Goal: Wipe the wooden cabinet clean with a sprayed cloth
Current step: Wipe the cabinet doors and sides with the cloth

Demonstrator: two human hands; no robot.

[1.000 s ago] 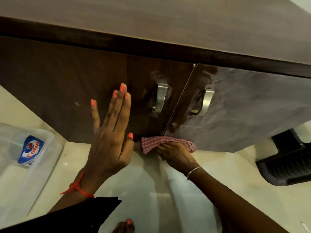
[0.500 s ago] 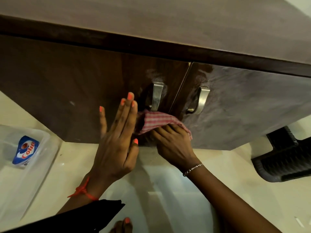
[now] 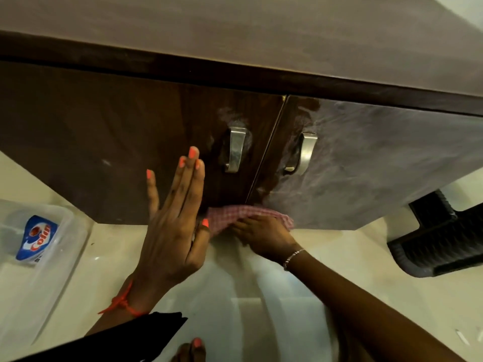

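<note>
Sliding down from the handles [image 3: 236, 150], the right hand [image 3: 264, 235] now holds the cloth [image 3: 243, 214] with curled fingers at the bottom edge of the cabinet [image 3: 235, 74], where the left door [image 3: 91, 131] meets the right door [image 3: 379, 165]. The left hand [image 3: 170, 231] stays flat and open on the left door. One stroke seems finished; the right door still looks hazy.

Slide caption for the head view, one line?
Right hand holds pink checked cloth low on dark wooden cabinet; left hand flat beside it.

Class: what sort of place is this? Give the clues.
Probably a home: a wooden cabinet with metal door handles, a pale glossy floor, and a Colin cleaner bottle in a clear tub.
</note>
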